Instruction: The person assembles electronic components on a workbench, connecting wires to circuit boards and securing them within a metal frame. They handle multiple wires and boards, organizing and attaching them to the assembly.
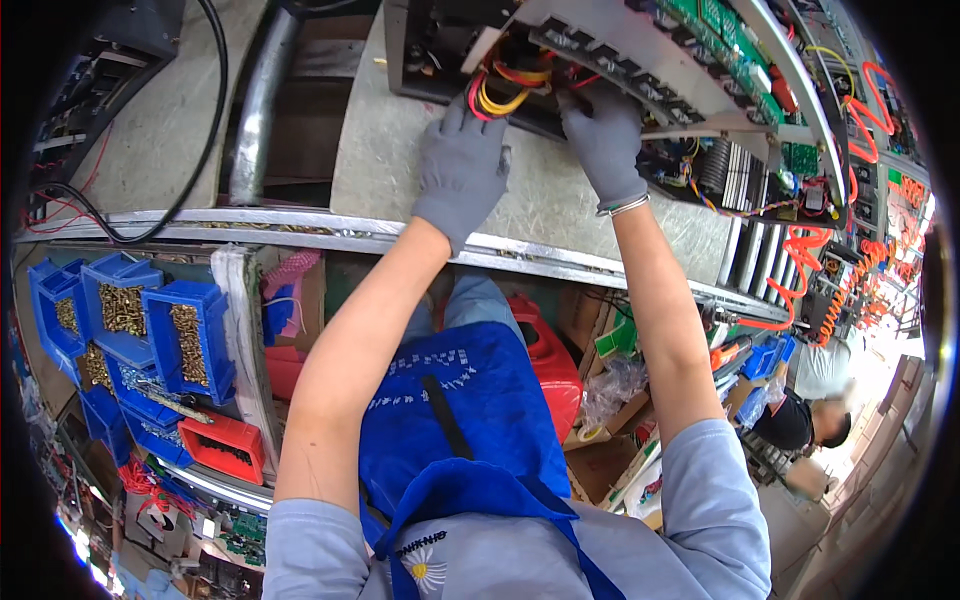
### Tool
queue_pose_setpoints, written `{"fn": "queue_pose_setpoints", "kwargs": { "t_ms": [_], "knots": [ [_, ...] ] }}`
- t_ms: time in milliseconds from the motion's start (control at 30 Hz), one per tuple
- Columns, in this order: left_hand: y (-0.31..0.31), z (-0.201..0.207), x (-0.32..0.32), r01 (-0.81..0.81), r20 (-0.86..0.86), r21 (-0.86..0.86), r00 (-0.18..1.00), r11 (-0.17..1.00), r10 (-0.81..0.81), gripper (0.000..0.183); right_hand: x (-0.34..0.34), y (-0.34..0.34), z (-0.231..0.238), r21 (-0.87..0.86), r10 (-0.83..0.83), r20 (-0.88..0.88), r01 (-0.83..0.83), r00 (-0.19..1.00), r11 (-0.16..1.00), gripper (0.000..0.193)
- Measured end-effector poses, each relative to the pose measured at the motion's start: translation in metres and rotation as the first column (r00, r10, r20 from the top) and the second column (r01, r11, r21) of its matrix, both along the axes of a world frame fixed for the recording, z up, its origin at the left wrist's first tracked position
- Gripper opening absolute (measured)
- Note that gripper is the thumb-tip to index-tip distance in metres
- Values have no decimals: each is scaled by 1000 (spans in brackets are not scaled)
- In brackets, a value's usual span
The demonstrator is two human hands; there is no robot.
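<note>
Both my hands wear grey gloves and reach into the open front of a metal equipment case with circuit boards [725,35]. My left hand [462,175] is closed at a looped bundle of red, pink and yellow wires [500,98] bulging from the opening. Its thumb lies along the side, and the fingertips are partly hidden by the wires. To its right, my right hand [607,140] has its thumb and fingers bent together at the case's lower edge. Whatever those fingers hold is hidden inside the case. A row of dark connectors [610,70] runs just above that hand.
A metal-topped bench [380,165] with roller rails supports the case. At left hang blue bins [190,335] of brass-coloured screws and a red bin [222,450]. A black cable [215,120] curves across the far left. Orange coiled hoses [800,265] hang at right, where another person [800,420] is visible.
</note>
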State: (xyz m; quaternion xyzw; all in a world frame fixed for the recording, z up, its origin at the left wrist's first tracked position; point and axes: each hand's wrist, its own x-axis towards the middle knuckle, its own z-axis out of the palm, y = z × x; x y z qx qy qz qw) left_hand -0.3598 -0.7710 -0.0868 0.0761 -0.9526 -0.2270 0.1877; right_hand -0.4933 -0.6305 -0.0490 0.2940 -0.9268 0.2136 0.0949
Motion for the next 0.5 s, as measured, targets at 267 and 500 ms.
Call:
{"fn": "queue_pose_setpoints", "kwargs": {
  "t_ms": [267,500],
  "knots": [
    [4,1,-1,29,113,-9,993,1000,-27,59,9,-5,14,-8,-74,79,75,994,997,22],
    [-16,33,39,37,152,136,987,990,-58,53,113,52,98,-46,60,382,-46,922,998,41]
  ]
}}
